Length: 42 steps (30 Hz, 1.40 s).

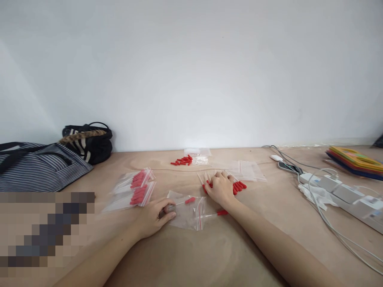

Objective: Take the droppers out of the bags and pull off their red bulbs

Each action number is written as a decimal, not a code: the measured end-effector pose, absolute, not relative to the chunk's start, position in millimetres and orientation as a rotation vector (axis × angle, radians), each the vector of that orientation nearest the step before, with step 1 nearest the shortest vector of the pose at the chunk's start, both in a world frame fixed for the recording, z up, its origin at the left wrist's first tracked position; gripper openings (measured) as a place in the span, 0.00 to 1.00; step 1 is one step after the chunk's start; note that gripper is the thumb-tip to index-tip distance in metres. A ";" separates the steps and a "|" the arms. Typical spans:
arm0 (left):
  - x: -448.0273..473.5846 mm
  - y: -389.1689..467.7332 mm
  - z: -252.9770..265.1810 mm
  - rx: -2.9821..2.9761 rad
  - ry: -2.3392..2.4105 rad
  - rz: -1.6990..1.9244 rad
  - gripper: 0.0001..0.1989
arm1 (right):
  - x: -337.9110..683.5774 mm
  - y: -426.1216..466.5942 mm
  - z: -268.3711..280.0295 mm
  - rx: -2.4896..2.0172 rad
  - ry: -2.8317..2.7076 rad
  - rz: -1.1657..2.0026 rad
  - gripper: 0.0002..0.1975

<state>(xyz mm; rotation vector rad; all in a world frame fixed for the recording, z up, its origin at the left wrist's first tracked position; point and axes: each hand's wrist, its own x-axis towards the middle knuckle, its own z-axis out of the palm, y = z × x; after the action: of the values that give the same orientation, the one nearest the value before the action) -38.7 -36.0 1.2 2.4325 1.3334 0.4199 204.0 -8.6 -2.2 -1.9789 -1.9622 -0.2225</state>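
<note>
My left hand [157,218] has its thumb and curled fingers at the left edge of a clear zip bag [185,219] lying flat on the table. A thin clear stick with a red end [189,200] rests at the bag, its pale end close to my left fingers. Another red-ended stick [222,213] lies across the bag's mouth, under my right forearm. My right hand [221,186] bends over a fanned group of red-ended sticks [239,186], its fingers curled down among them. My fingertips there are hidden.
Filled zip bags [139,195] lie to the left. Behind are loose red pieces [183,160], a clear packet [202,158] and flat zip bags [248,170]. A power strip [344,195] with cables stands right, near stacked coloured frames [356,159]. Striped and black bags [44,163] sit left.
</note>
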 end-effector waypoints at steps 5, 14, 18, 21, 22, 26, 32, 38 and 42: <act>-39.4 -35.1 -0.7 2.434 1.318 0.436 0.13 | 203.5 -13.7 -6.4 -1.921 -1.966 -0.209 0.13; -39.3 -35.8 -1.8 2.453 1.301 0.459 0.12 | 212.3 -35.8 0.7 -1.422 -2.093 0.074 0.05; -39.8 -35.1 -1.9 2.466 1.292 0.461 0.12 | 216.7 -49.6 -0.6 -1.307 -2.303 0.160 0.05; -39.2 -34.7 -1.8 2.457 1.290 0.463 0.12 | 214.6 -50.8 -4.3 -1.284 -2.396 0.127 0.07; -38.9 -34.7 -1.6 2.451 1.290 0.465 0.12 | 212.7 -49.8 -5.5 -1.292 -2.411 0.109 0.08; -38.3 -34.5 -1.2 2.471 1.254 0.467 0.11 | 203.2 -43.8 -8.5 -1.396 -2.431 0.041 0.08; -38.6 -33.7 -2.4 2.515 1.220 0.466 0.13 | 195.6 -37.4 -10.4 -1.473 -2.355 0.127 0.07; -36.6 -34.9 -0.2 2.529 1.266 0.433 0.14 | 191.8 -35.9 -9.6 -1.480 -2.252 0.213 0.07; -36.5 -35.3 0.5 2.491 1.312 0.374 0.16 | 201.2 -41.1 -2.6 -1.413 -2.197 0.256 0.04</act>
<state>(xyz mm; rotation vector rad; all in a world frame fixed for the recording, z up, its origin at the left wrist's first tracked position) -36.5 -35.3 0.5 2.4915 1.3123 0.3742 201.2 -41.1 -2.6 -1.4131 -2.1975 0.2563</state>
